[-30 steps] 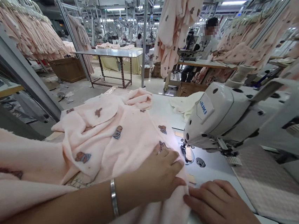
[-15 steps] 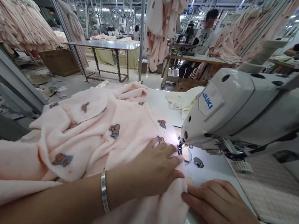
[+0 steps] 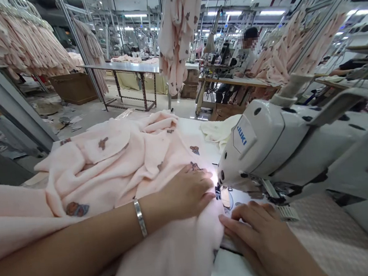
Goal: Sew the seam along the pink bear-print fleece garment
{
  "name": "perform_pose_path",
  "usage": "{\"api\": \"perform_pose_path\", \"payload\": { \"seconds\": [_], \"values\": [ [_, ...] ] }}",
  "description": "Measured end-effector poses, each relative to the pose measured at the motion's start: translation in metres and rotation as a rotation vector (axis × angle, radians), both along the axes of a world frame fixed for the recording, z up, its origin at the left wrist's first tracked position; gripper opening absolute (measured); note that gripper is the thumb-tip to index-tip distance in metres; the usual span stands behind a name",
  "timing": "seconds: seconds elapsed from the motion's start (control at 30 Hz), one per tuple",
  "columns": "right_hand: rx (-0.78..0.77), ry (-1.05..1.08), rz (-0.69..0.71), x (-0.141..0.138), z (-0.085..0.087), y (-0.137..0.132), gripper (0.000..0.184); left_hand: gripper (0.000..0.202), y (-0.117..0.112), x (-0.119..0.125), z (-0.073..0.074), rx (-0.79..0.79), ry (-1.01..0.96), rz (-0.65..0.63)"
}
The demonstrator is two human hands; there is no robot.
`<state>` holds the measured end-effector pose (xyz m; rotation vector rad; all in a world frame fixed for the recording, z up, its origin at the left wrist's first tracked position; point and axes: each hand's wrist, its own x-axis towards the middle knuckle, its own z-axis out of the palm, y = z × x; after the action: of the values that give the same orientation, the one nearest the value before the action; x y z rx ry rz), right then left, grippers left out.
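Observation:
Pale pink fleece garment with printed bears lies in folds on the white sewing table, its right edge beneath the needle area of a JUKI sewing machine. Flat on the cloth, just left of the lit presser foot, rests my left hand, its fingers stretched out. My right hand is at the fabric's edge, nearer to me than the foot. Its fingers are bent, with the index fingertip on the edge; the thumb is hidden, and the fingers appear to pinch the cloth.
Cream cloth lies behind the machine head. Pink garments hang ahead, with more on a rack at left. A metal post slants on the left. Beyond are a long table, a cardboard box and a seated co-worker.
My right hand has moved forward along the fabric edge, closer to the presser foot. The left hand stays flat on the cloth, which has shifted slightly. The camera view has also shifted.

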<state>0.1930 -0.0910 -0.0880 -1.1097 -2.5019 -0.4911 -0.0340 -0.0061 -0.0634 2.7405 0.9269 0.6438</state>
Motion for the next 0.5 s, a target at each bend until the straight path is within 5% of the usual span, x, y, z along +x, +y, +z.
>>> {"api": "perform_pose_path", "payload": {
  "seconds": [0.2, 0.37, 0.43, 0.5],
  "values": [
    [0.064, -0.15, 0.054, 0.005, -0.003, 0.025, 0.034, 0.025, 0.027, 0.003, -0.005, 0.083, 0.006, 0.023],
    [-0.026, -0.027, 0.109, -0.017, 0.018, 0.012, 0.029, 0.068, 0.015, 0.008, -0.001, -0.065, 0.224, 0.393],
    [-0.089, 0.011, 0.203, -0.036, 0.028, 0.009, 0.027, 0.071, -0.005, 0.006, -0.007, -0.105, 0.322, 0.349],
    [-0.109, 0.046, 0.212, -0.059, 0.032, 0.013, 0.028, 0.058, -0.029, -0.001, -0.017, 0.001, 0.358, 0.161]
  ]
}}
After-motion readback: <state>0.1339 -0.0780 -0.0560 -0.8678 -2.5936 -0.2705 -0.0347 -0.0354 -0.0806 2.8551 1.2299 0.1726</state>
